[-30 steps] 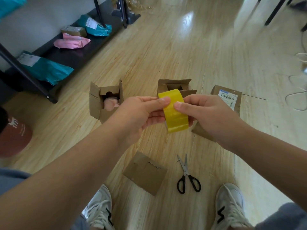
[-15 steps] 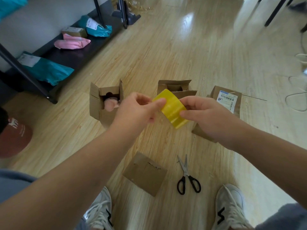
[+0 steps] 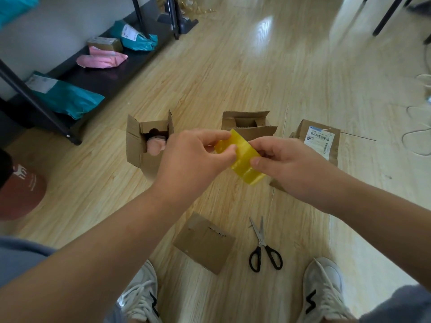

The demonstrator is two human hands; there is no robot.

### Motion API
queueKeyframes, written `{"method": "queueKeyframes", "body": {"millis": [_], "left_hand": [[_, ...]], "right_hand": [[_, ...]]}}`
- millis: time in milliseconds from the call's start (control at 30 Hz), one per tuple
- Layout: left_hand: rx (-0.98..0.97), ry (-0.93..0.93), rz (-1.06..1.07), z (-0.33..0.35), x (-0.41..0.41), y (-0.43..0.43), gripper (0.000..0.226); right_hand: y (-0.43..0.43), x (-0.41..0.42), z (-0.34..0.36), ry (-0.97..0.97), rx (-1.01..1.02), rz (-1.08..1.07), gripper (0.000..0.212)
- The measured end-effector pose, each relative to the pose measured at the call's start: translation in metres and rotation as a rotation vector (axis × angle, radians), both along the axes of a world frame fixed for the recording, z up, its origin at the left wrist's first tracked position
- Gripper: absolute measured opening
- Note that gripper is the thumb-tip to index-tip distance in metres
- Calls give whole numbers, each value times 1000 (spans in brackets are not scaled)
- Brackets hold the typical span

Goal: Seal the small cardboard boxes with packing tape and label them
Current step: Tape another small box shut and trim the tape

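A yellow roll of packing tape [image 3: 243, 158] is held in the air between both hands. My left hand [image 3: 193, 159] pinches its upper left edge with thumb and fingers. My right hand [image 3: 283, 163] grips the roll from the right, thumb on its face. Below on the wooden floor stand an open cardboard box [image 3: 145, 141] with a pink thing inside, a second open box [image 3: 247, 123] behind the tape, a box with a printed label [image 3: 320, 139] at the right, and a closed small box [image 3: 204, 242] near my feet.
Black-handled scissors [image 3: 263, 247] lie on the floor between my white shoes [image 3: 323, 290]. A black low shelf [image 3: 93, 75] at the left carries teal and pink mailer bags. A person's brown cap [image 3: 19, 192] is at the far left. White cables [image 3: 417, 134] trail at the right.
The tape roll has turned from upright to tilted, its lower end swinging right. My left fingers have moved onto its upper left edge. Both hands stay at about the same height.
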State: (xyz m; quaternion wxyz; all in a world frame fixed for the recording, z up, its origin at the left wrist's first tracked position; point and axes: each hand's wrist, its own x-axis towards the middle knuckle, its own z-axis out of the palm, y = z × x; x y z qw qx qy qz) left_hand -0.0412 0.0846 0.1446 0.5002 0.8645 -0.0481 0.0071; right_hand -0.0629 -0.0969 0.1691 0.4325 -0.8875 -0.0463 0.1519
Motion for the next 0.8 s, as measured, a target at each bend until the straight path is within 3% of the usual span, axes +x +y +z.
{"method": "queueKeyframes", "body": {"millis": [533,800], "left_hand": [[3,-97,-10,-7,0,4,26],[-32,75,-80,-8,-5,3,33]], "right_hand": [[1,-8,-4,-31,7,36,20],[-5,-5,-8,30,47,25,20]]}}
